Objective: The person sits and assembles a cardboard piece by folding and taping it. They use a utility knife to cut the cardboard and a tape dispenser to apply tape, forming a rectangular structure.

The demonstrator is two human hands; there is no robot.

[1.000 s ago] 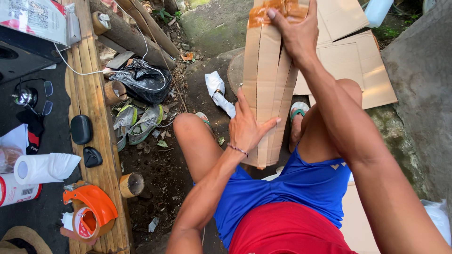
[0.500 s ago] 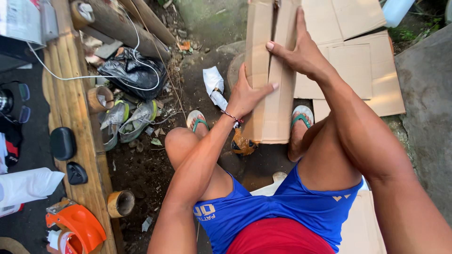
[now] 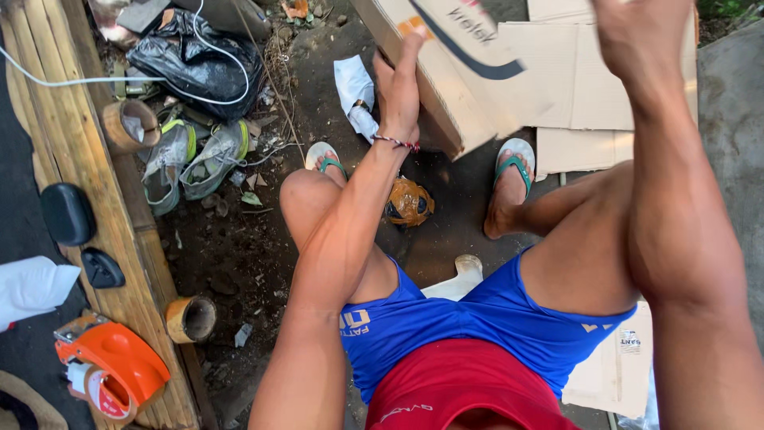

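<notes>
A folded cardboard box (image 3: pixel 461 72) is held up off the ground in front of the seated person's knees, its long axis running on a slant from the upper left of the view down toward the right, with the lower end above the dirt between the two sandalled feet. The left hand (image 3: pixel 398 91) lies flat with fingers stretched up against the box's left face, and the right hand (image 3: pixel 637 36) is raised at its upper right edge, though whether it grips the cardboard cannot be told. Flat cardboard sheets (image 3: pixel 589 95) lie on the ground behind, a brown-and-yellow ball (image 3: pixel 409 202) sits below the box, and an orange tape dispenser (image 3: pixel 111 370) rests on the wooden bench (image 3: pixel 119 239) at left
</notes>
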